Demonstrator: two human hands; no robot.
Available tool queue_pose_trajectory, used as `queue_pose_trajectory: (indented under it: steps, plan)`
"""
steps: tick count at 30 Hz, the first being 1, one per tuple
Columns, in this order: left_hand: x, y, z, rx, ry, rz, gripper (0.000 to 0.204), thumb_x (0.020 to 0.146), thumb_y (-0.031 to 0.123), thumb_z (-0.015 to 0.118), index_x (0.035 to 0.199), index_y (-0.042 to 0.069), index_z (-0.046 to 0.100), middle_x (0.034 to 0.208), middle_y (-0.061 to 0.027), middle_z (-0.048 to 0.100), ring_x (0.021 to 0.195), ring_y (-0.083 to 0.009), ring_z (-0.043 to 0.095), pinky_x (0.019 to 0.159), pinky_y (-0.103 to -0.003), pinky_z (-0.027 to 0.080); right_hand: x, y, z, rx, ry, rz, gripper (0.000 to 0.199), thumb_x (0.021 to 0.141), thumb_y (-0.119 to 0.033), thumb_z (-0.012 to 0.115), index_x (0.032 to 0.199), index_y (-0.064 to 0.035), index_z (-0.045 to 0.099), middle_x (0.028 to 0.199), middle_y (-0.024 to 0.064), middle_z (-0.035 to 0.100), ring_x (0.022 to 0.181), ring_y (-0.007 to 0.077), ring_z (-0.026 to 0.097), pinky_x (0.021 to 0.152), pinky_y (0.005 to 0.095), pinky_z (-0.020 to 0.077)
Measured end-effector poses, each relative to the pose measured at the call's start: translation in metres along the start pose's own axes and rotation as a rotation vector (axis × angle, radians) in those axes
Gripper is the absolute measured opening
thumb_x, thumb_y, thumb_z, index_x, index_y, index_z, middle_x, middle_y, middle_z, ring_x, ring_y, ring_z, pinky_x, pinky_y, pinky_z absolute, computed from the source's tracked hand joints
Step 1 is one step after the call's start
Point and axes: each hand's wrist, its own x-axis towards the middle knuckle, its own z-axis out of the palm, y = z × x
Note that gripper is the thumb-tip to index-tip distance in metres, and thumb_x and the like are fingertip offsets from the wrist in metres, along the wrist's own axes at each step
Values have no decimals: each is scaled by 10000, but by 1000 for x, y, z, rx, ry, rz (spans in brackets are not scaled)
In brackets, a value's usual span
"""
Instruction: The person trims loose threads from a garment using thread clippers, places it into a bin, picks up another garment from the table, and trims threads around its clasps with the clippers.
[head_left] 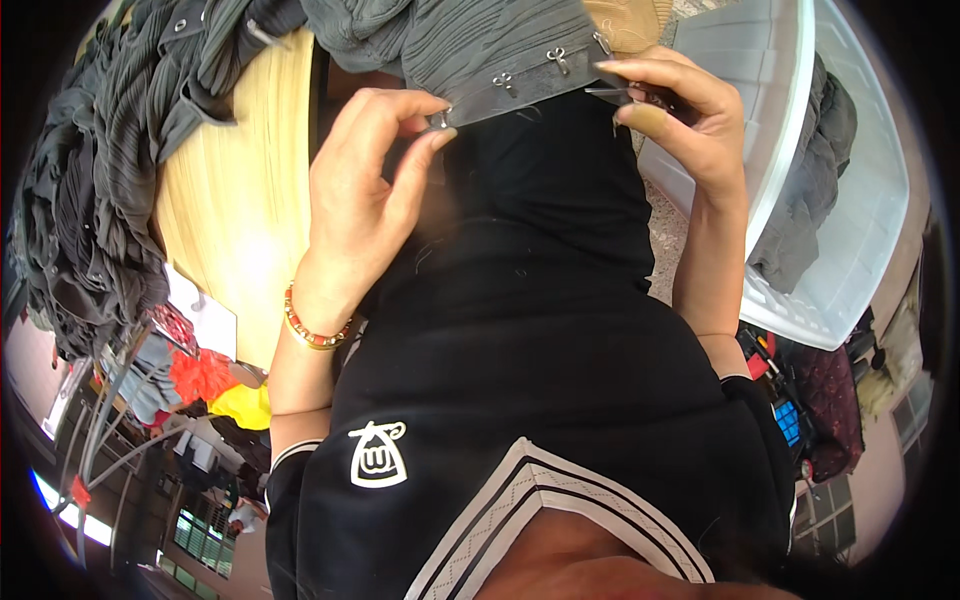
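Observation:
A grey ribbed garment (490, 45) lies over my lap, with a smooth grey band along its near edge. Small metal hooks (557, 62) are set in a row along this band. At the band's left end, my left hand (375, 165) pinches the edge between thumb and fingertips, with a small metal piece showing there. My right hand (690, 115) is at the band's right end, closed around small dark thread snips (606, 93) whose pointed blades face left. The handle is mostly hidden in the palm. The thumb has a yellowish tip.
On my left, dark ribbed garments (90, 200) are heaped over a pale wooden board (240, 200). A translucent plastic bin (860, 300) holding grey cloth (810, 190) stands on my right. Brown cloth (625, 22) lies beyond the garment. Red and yellow bags (205, 378) are at lower left.

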Motion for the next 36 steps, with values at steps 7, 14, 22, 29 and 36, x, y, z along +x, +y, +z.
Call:
queue_pose_trajectory:
  steps: [7, 14, 22, 29, 36]
  plan:
    - [-6, -21, 1, 167, -48, -65, 222, 827, -25, 657, 1029, 62, 621, 850, -100, 570, 798, -270, 609, 729, -358, 491, 2, -12, 3, 12, -19, -55, 338, 746, 46, 749, 1081, 28, 718, 843, 22, 597, 749, 66, 539, 641, 185, 406]
    - [5, -6, 15, 191, 61, 26, 223, 807, 61, 707, 1014, 64, 627, 991, -85, 609, 917, -295, 607, 802, -388, 491, -1, -2, 17, 93, 178, 34, 324, 800, -6, 771, 1116, 19, 706, 917, 4, 628, 815, 70, 560, 742, 195, 440]
    - [27, 1, 23, 17, 63, 93, 201, 801, 60, 766, 964, 20, 655, 905, -54, 627, 833, -180, 597, 752, -277, 494, -1, 0, 15, -50, 202, -37, 355, 770, -27, 797, 1113, 8, 713, 912, 15, 630, 815, 78, 562, 725, 199, 433]
    - [32, -3, 26, -33, 60, -8, 159, 798, 63, 767, 907, 22, 659, 842, -42, 621, 782, -166, 592, 706, -273, 485, 0, -5, 17, -222, 184, -49, 373, 740, -33, 811, 1105, -43, 733, 898, 17, 630, 763, 76, 534, 657, 205, 412]
    - [28, -4, 21, 53, 77, 181, 130, 809, 50, 753, 867, 16, 642, 818, -53, 616, 755, -200, 611, 670, -282, 489, 7, -25, 24, -462, 119, -75, 392, 714, -33, 818, 1097, -68, 744, 878, 21, 627, 720, 85, 531, 589, 216, 401]
